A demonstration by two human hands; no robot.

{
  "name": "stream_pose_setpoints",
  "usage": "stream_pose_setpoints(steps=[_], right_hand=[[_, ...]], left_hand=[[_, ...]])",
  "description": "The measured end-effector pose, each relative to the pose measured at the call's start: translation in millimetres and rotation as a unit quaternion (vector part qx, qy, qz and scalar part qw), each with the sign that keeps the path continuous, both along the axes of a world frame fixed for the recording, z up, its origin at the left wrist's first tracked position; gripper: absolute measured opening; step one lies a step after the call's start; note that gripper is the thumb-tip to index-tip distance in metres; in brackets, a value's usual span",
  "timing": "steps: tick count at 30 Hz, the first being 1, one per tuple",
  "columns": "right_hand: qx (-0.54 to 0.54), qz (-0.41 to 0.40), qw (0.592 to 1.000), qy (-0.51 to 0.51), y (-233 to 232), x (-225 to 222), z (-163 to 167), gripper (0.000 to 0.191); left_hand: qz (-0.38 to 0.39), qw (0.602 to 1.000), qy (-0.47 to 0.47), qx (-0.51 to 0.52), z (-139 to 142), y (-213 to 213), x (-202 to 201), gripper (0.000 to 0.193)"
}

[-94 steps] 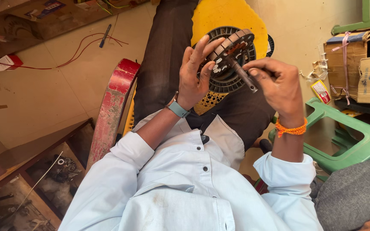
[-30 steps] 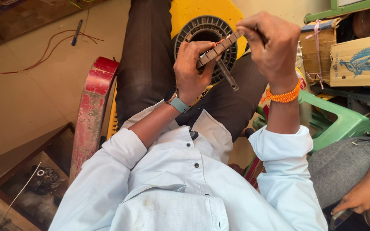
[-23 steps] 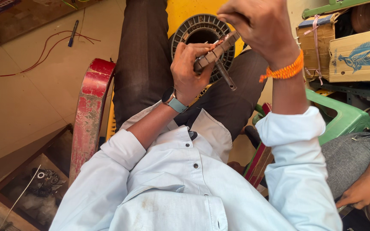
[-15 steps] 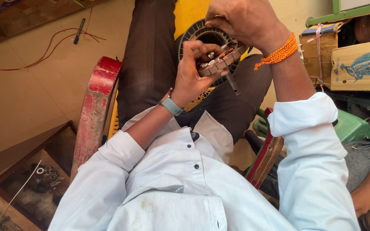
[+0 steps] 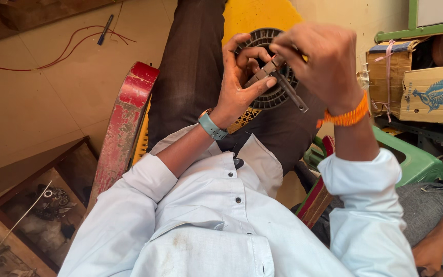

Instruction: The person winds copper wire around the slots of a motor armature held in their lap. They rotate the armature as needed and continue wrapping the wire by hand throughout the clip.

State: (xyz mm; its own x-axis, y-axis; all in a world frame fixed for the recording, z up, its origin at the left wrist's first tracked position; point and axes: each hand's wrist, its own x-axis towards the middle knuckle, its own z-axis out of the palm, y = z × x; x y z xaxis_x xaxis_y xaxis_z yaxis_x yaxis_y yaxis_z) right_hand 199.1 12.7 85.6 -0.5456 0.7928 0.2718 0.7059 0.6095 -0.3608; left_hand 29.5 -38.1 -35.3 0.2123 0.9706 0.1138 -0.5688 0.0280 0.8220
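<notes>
Workshop floor [image 5: 52, 102], red wire | left hand [image 5: 239, 84] clamped on small metal part [image 5: 265, 72] above lap, steadying it | right hand [image 5: 321, 61] closed on rod [image 5: 290, 92], working it | fan grille [image 5: 270, 97] behind

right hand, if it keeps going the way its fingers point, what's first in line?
The right hand points its fingers left toward the small metal part it already pinches; just past that is the left hand. The round black slotted core seems to lie behind them, though depth is unclear.

A single head-worn camera looks steeply down, close over the person's chest, lap and floor [image 5: 52, 92].
</notes>
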Motion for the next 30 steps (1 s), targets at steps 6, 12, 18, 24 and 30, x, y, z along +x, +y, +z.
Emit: stream_pose_setpoints(steps=[6, 12, 18, 24, 30], right_hand=[[-0.072, -0.135, 0.984, 0.087, -46, 3, -4, 0.01], [-0.083, -0.14, 0.978, 0.13, -77, 12, -12, 0.009], [-0.119, -0.16, 0.973, 0.12, -87, 27, -17, 0.009], [-0.122, -0.236, 0.947, 0.183, -81, 45, -15, 0.006], [-0.027, -0.188, 0.967, 0.168, -61, 58, -9, 0.004]], left_hand=[[0.008, 1.0, 0.01, -0.004, -4, -4, 3, 0.091], [0.016, 0.994, 0.108, 0.027, 8, -4, 0, 0.047], [0.142, 0.955, 0.249, 0.071, 40, -10, 24, 0.058], [0.198, 0.904, 0.341, 0.167, 42, -5, 26, 0.037], [0.197, 0.899, 0.351, 0.174, 38, -7, 31, 0.035]])
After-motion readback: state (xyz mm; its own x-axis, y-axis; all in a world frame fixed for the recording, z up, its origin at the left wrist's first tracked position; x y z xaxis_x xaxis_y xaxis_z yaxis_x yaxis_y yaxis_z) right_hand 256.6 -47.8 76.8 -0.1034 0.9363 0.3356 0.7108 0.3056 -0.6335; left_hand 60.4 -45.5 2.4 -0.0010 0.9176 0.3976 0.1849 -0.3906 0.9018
